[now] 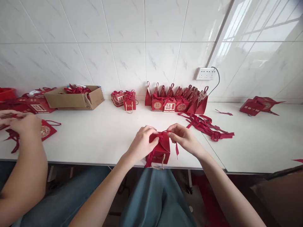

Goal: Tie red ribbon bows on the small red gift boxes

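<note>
A red gift box (163,153) with a gold rope handle stands at the table's front edge, directly before me. Dark red ribbon (161,136) is gathered on top of it, with tails hanging down both sides. My left hand (145,140) pinches the ribbon at the upper left of the box. On the other side, my right hand (181,136) has thumb and forefinger closed on a ribbon strand, and one tail dangles below it. The exact shape of the knot is partly hidden by my fingers.
Loose ribbons (208,124) lie to the right. Finished-looking red boxes (170,104) line the wall, beside two more boxes (129,102). A cardboard carton (73,97) holds ribbons. A red box (258,105) sits far right. At left, a co-worker's hands (26,123) handle another box.
</note>
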`<state>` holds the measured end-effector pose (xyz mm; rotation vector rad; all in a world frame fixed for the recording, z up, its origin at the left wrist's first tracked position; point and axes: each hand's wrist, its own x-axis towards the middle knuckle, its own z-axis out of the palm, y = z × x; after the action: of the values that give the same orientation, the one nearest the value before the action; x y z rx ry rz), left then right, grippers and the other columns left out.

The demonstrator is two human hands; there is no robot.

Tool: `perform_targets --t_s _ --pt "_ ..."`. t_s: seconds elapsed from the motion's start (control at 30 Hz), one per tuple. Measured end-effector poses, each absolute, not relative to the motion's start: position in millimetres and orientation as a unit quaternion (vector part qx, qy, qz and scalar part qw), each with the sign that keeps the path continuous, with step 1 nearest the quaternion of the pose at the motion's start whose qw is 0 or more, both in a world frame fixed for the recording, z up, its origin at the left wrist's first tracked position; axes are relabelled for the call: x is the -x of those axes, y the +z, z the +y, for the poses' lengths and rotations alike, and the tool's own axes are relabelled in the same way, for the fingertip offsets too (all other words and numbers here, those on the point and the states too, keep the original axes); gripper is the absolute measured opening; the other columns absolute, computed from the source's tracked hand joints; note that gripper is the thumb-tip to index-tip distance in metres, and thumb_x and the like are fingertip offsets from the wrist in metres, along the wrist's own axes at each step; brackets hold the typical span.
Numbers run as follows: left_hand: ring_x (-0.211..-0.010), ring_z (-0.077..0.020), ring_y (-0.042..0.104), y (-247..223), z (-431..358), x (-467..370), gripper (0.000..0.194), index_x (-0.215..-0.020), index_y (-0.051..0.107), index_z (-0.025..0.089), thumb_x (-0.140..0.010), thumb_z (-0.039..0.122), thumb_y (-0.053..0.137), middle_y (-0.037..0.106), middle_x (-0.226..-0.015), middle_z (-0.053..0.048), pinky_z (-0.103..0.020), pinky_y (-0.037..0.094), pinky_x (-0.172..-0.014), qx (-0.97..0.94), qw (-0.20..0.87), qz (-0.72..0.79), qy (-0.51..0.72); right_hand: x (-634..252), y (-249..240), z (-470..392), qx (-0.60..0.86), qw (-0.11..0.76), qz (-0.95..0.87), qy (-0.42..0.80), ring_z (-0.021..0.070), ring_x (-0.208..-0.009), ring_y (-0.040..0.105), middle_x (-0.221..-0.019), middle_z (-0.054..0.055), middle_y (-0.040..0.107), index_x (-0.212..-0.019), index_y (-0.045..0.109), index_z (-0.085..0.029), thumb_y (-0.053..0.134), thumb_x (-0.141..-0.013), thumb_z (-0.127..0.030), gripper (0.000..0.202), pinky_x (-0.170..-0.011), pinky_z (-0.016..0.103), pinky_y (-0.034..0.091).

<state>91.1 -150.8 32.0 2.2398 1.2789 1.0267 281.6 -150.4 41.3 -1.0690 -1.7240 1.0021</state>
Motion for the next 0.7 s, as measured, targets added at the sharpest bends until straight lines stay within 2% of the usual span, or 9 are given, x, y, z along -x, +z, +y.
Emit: perform_targets --t_s 0.1,0.2,0.3,0.37,0.5,0.7 --pt "-0.088 -0.0179 0.059 34.1 -143.8 -92.7 0.01 -0.08 0.059 0.02 -0.081 0.02 0.049 0.064 -0.09 -0.002 -0.032 0.045 -0.082 -0.767 0.253 0.454 0.377 -280.1 39.5 -146.8 0.427 0.454 -0.745 0.238 0.0194 -0.082 0.057 -0.088 0.005 0.056 -0.084 0.053 -0.021 0.049 -0.082 -0.024 0.005 -0.071 0.035 0.048" --pt "-0.082 -0.0165 0.06 36.2 -142.0 -93.6 0.012 -0.081 0.059 0.02 -0.082 0.022 0.047 0.065 -0.085 -0.001 -0.029 0.045 -0.078 -0.726 0.315 0.456 0.408 -277.1 36.3 -149.7 0.432 0.411 -0.799 0.082 0.0281 -0.11 0.05 -0.111 0.013 0.051 -0.079 0.056 -0.02 0.049 -0.08 -0.016 0.008 -0.089 0.048 0.041" --pt "-0.075 -0.015 0.058 37.6 -141.1 -94.3 0.013 -0.078 0.058 0.018 -0.081 0.026 0.049 0.063 -0.08 0.0 -0.027 0.044 -0.073 -0.693 0.362 0.45 0.432 -270.5 32.6 -154.8 0.441 0.36 -0.822 0.04 0.0321 -0.113 0.049 -0.121 0.016 0.049 -0.081 0.059 -0.02 0.057 -0.079 -0.022 0.004 -0.091 0.053 0.039" --pt "-0.07 -0.0136 0.056 37.8 -139.9 -95.2 0.013 -0.076 0.057 0.018 -0.08 0.027 0.049 0.061 -0.076 0.001 -0.026 0.044 -0.069 -0.667 0.394 0.443 0.452 -265.1 30.1 -155.9 0.444 0.349 -0.825 0.02 0.0335 -0.111 0.05 -0.122 0.016 0.05 -0.082 0.06 -0.02 0.062 -0.079 -0.027 0.008 -0.091 0.055 0.039" --pt "-0.066 -0.0122 0.052 36.6 -137.3 -96.3 0.012 -0.072 0.055 0.017 -0.077 0.027 0.051 0.056 -0.068 0.002 -0.024 0.042 -0.066 -0.631 0.436 0.424 0.481 -259.0 24.9 -152.2 0.437 0.356 -0.824 0.054 0.0305 -0.108 0.054 -0.118 0.015 0.054 -0.081 0.062 -0.02 0.056 -0.084 -0.023 0.007 -0.09 0.053 0.041" --pt "-0.058 -0.0103 0.042 36.0 -135.1 -93.1 0.02 -0.06 0.045 0.018 -0.076 0.029 0.05 0.042 -0.058 0.004 -0.024 0.037 -0.06 -0.594 0.494 0.392 0.498 -266.1 21.0 -151.8 0.411 0.405 -0.777 0.252 0.0215 -0.097 0.06 -0.11 0.009 0.057 -0.078 0.056 -0.021 0.051 -0.08 -0.018 0.006 -0.082 0.038 0.048"
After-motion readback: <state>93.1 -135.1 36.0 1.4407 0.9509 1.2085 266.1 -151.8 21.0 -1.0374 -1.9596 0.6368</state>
